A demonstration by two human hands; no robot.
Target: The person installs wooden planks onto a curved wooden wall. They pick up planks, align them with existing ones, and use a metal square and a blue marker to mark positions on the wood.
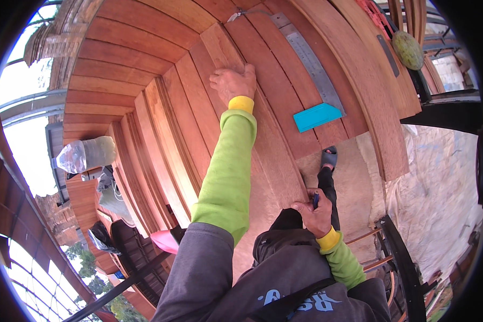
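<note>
A long reddish-brown wooden plank [268, 142] runs from the far side toward my body. My left hand [234, 83] is closed over its far part, with the thumb along the right edge and the fingers curled toward the left. At the plank's near end, my right hand [315, 216] is closed around a dark blue pen [316, 200] and touches the wood. To the right of the plank lies a large try square with a turquoise stock [319, 118] and a steel blade [312, 64].
Stacked boards [161, 118] stand to the left. A raised beam [354, 70] curves along the right. A clear plastic bottle [91, 153] is at far left, and a greenish oval fruit-like object [408, 49] at upper right. One sandalled foot [329, 156] shows below.
</note>
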